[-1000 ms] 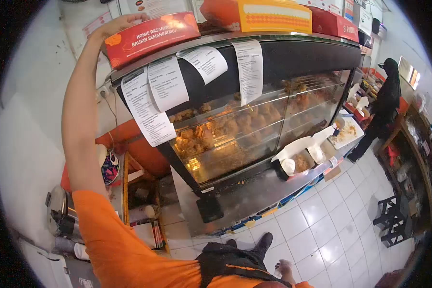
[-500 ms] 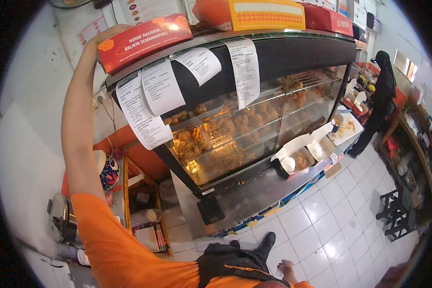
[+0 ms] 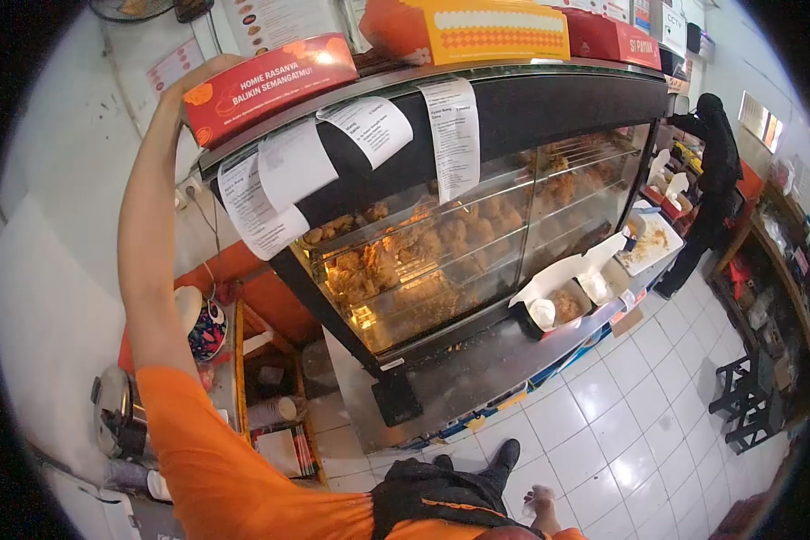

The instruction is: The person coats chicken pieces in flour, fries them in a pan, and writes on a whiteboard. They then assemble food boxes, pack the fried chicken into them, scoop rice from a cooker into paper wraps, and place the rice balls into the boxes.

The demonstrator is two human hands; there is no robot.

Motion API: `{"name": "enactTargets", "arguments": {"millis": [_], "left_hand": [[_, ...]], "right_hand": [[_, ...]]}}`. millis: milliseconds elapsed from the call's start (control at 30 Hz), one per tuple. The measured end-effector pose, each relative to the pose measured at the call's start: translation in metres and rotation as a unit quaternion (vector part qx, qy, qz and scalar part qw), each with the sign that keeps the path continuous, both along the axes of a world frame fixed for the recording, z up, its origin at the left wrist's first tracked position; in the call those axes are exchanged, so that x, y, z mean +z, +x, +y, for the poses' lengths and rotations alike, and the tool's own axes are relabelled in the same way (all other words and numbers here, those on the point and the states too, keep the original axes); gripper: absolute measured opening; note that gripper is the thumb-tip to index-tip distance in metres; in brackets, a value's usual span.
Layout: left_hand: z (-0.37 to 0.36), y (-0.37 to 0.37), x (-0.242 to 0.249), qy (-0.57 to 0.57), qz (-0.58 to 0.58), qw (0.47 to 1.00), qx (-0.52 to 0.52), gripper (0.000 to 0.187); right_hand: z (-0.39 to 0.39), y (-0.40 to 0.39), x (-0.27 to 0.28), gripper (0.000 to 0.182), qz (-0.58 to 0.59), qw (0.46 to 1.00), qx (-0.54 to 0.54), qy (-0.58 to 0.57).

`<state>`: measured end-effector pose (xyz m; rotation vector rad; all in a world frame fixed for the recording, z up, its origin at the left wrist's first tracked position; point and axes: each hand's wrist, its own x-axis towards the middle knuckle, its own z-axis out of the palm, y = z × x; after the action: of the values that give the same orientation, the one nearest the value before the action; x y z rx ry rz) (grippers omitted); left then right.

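Note:
My left arm reaches up to the top of the glass display cabinet (image 3: 423, 346). There my left hand (image 3: 205, 74) is at the back of a red printed box (image 3: 270, 83), its fingers hidden behind it. Several paper receipts hang from the cabinet's upper edge beneath the boxes; the pale receipt (image 3: 297, 164) and the left receipt (image 3: 252, 202) overlap. Behind the glass, pieces of fried chicken (image 3: 364, 274) lie on wire racks. Down by my body, my right hand (image 3: 540, 506) hangs over the floor with loosely bent fingers and nothing visible in it.
A yellow-orange box (image 3: 499, 34) and another red box (image 3: 612, 38) stand on the cabinet. An opened food box (image 3: 567, 301) with chicken and white wrapped portions sits on the metal ledge. A person in black (image 3: 713, 171) stands beyond. A black stool (image 3: 742, 400) is at right.
The hanging receipts at the left have swung and curled upward, the second one's print no longer readable. The person in black now reaches an arm toward the cabinet. My hands have barely moved.

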<state>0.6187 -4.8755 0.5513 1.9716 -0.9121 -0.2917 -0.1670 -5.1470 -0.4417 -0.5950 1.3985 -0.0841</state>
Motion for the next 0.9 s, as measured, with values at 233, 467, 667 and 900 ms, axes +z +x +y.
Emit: {"name": "enactTargets", "arguments": {"millis": [233, 467, 667, 900], "left_hand": [[-0.013, -0.021, 0.007, 0.144, -0.226, 0.963, -0.032, 0.038], [-0.007, -0.023, 0.001, 0.128, -0.314, 0.941, -0.007, 0.042], [0.009, -0.021, -0.005, 0.113, -0.448, 0.883, -0.089, 0.050], [0.014, -0.012, 0.004, 0.162, -0.354, 0.915, -0.107, 0.045]], "right_hand": [[-0.007, 0.004, 0.018, 0.030, 0.032, 0.999, 0.037, 0.010], [0.009, 0.000, 0.014, 0.032, 0.031, 0.995, 0.090, -0.025], [0.016, 0.006, 0.011, 0.028, 0.003, 1.000, 0.029, -0.001], [0.014, -0.007, -0.007, 0.030, -0.033, 0.999, 0.019, -0.013]]}}
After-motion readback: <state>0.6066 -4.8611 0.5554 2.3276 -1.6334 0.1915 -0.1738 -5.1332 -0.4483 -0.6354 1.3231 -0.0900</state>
